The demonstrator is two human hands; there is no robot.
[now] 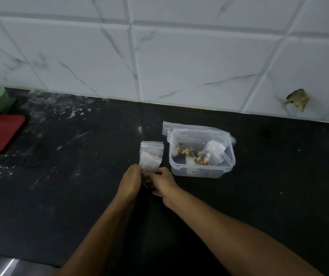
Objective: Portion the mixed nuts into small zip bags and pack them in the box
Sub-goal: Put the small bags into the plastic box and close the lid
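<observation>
Clear little zip bag (149, 163) sits mid-frame, pinched by both hands. Left hand (130, 181) and right hand (162, 184) curl their fingers round it, arms stretched forward, beside the plastic box (201, 168).

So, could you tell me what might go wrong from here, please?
1. Both hands, left and right, pinch one small bag at its lower end; if the zip is not sealed, nuts could spill onto the counter.
2. The big nut bag slumps in the box, so packed bags may have little room.
</observation>
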